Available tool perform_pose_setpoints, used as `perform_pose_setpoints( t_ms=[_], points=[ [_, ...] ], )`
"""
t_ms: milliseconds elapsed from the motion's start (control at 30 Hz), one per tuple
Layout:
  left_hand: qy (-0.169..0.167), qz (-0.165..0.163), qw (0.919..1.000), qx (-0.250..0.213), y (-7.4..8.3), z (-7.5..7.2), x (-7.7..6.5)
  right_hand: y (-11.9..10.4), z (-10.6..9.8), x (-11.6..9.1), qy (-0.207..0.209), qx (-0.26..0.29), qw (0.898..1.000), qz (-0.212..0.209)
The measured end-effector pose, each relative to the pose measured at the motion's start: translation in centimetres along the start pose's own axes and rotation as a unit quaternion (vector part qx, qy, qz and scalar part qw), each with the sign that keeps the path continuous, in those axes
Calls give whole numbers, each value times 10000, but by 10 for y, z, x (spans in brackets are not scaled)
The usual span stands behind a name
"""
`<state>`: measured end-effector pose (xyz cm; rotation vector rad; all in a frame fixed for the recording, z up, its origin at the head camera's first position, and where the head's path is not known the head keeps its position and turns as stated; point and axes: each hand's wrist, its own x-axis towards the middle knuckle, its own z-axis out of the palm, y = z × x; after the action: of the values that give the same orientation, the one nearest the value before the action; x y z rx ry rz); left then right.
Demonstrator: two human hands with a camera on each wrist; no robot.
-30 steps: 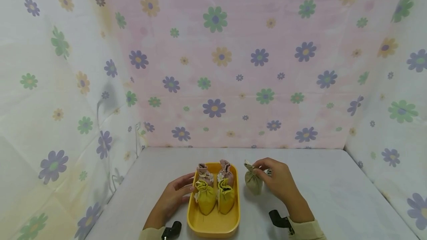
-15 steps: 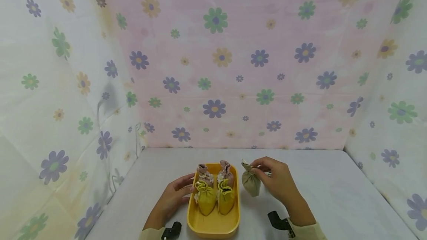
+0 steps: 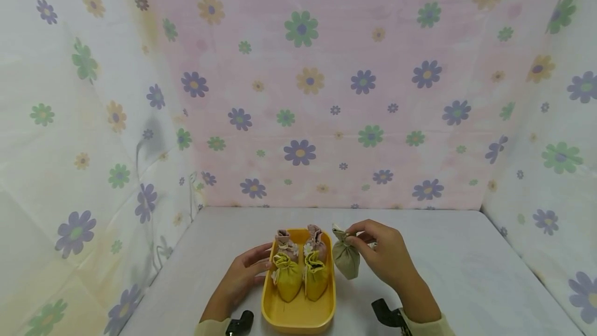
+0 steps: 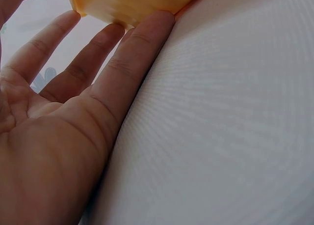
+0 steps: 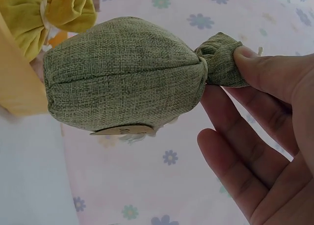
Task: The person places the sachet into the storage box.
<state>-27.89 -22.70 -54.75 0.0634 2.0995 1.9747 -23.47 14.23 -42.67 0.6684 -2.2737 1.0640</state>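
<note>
My right hand (image 3: 384, 250) pinches the gathered neck of a green drawstring pouch (image 5: 127, 70) between thumb and fingers. The pouch hangs just off the right rim of a yellow tray (image 3: 298, 319), and a small paper tag shows on its side in the right wrist view. Inside the tray stand two pinkish-brown pouches (image 3: 317, 242) at the far end and two yellow pouches (image 3: 289, 280) in front of them. Against the tray's left wall rest the fingertips of my left hand (image 4: 73, 107), its fingers nearly straight and low along the table.
A white cloth-covered table (image 3: 448, 268) lies beneath everything. Flower-printed curtains (image 3: 336, 92) enclose the back and both sides. Some thin cords (image 3: 160, 250) hang near the left curtain. The tray's near end shows bare yellow floor.
My right hand has carried the green pouch leftward, closer to the tray's right rim. My left hand and the tray have stayed where they were.
</note>
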Motion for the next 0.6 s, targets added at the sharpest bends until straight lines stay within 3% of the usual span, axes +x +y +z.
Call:
perform_pose_setpoints(
  t_ms=[300,600],
  points=[
    [42,-4,10000,-6,-1,1,0,-12,0,1,39,364,9984,-433],
    [42,6,10000,-72,0,1,0,-25,2,1,-220,747,9937,-804]
  ],
)
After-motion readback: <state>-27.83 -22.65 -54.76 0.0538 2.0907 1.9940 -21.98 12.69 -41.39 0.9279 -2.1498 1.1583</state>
